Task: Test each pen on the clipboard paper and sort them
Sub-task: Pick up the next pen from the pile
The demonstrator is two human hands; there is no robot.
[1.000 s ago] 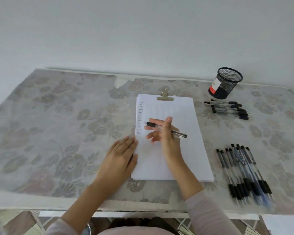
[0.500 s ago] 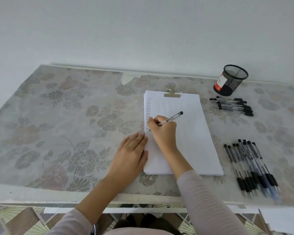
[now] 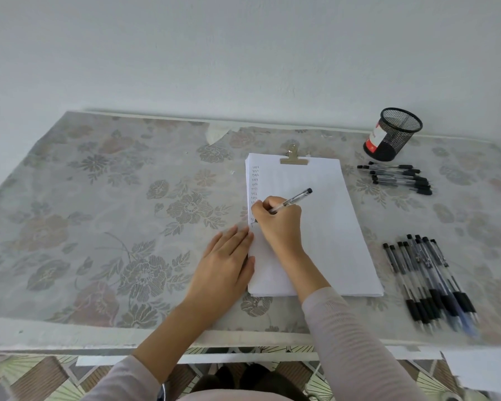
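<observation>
White paper on a clipboard [image 3: 324,227] lies on the table, held by a brass clip [image 3: 293,159] at its far end. A column of small scribbles runs down the paper's left margin. My right hand [image 3: 278,219] grips a clear pen with a black cap end [image 3: 294,199], its tip down at the bottom of that column. My left hand [image 3: 229,264] lies flat, fingers together, pressing the paper's left edge. Several black-grip pens [image 3: 428,279] lie in a bunch at the right front. A smaller group of pens [image 3: 396,178] lies further back.
A black mesh pen cup [image 3: 392,134] with a red and white label stands at the back right, near the wall. A floral cloth [image 3: 113,212] covers the table. The table's front edge [image 3: 99,337] runs below my forearms.
My right hand turned the pen from lying across its fingers into a writing grip and lowered the tip to the left margin. My left hand stayed on the paper's edge.
</observation>
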